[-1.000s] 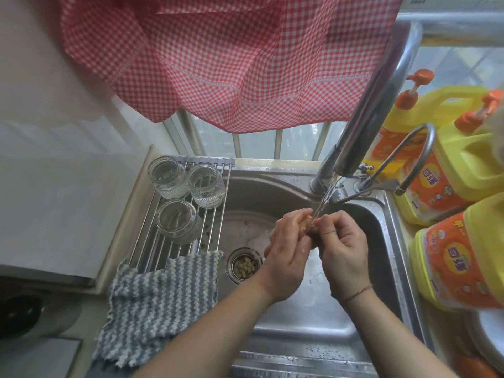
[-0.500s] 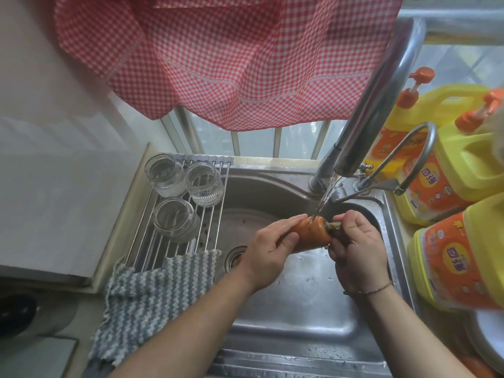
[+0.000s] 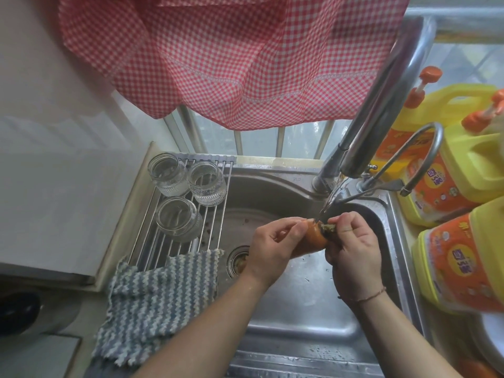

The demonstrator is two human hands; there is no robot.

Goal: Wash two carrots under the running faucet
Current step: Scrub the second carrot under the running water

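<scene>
Both hands grip one carrot (image 3: 316,236) under the faucet's (image 3: 381,102) stream, left hand (image 3: 272,246) curled around its body, right hand (image 3: 351,249) pinching its stem end.

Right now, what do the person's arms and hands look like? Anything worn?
Both forearms are bare, no sleeves in view. No gloves on the left hand or right hand. The right wrist wears a thin reddish string bracelet. No rings or watch visible.
</scene>
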